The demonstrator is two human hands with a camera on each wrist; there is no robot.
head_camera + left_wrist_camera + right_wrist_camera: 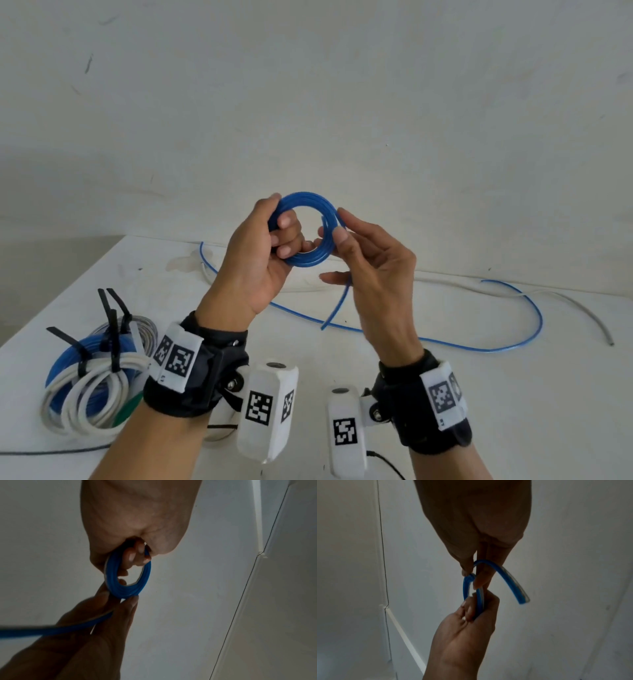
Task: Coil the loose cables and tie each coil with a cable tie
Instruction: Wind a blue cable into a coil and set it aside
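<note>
A small blue cable coil [306,199] is held up in the air above the white table [445,394]. My left hand [279,219] grips its left side, fingers curled through the ring. My right hand [337,224] pinches the right side between thumb and forefinger. A short blue tail [337,305] hangs from the right hand and ends above the table. The left wrist view shows the coil [111,577] under my left hand [135,555]. In the right wrist view my right hand [471,573] pinches the coil [465,585], and the tail [513,577] arcs off to the right.
Another loose blue cable [539,315] and a grey-white cable [565,305] snake across the table behind my hands. At the left lies a pile of blue and white coils [92,377] bound with black cable ties [113,329]. The table's left edge [61,291] runs diagonally; a wall stands behind.
</note>
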